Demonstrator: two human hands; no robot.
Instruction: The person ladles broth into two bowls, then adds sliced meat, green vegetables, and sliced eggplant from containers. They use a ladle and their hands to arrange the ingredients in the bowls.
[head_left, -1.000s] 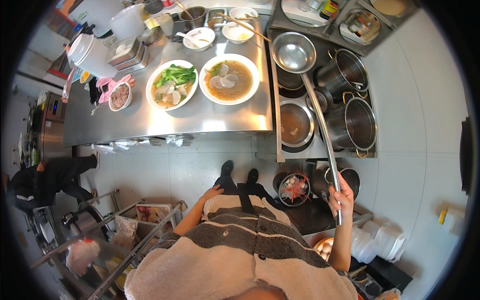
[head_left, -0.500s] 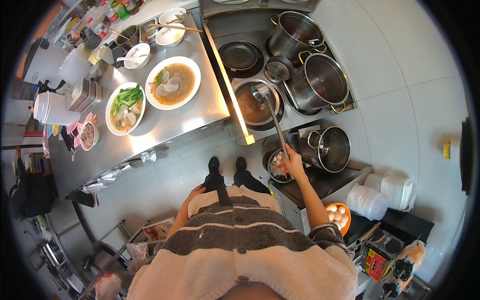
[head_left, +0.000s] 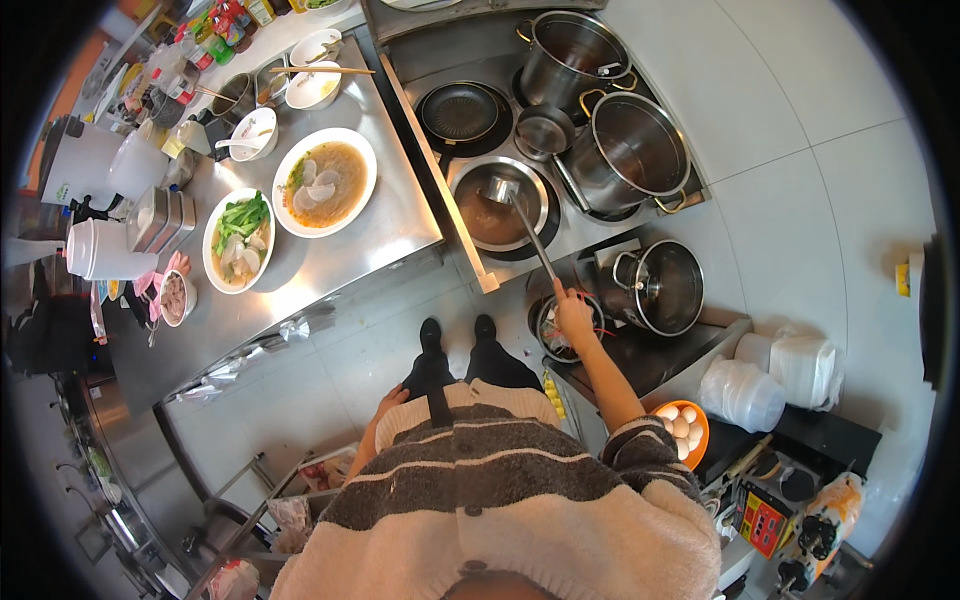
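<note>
Two hands are ours: our right hand (head_left: 573,318) is closed around the end of a long-handled ladle (head_left: 522,222), whose bowl dips into the pan of brown broth (head_left: 497,205) at about twelve o'clock from that hand. Our left hand (head_left: 388,400) hangs by our hip at seven o'clock from the right, and we cannot tell how its fingers stand. At ten o'clock, well apart on the steel desk (head_left: 395,222), sit a soup bowl (head_left: 325,182) and a bowl of greens (head_left: 239,240).
</note>
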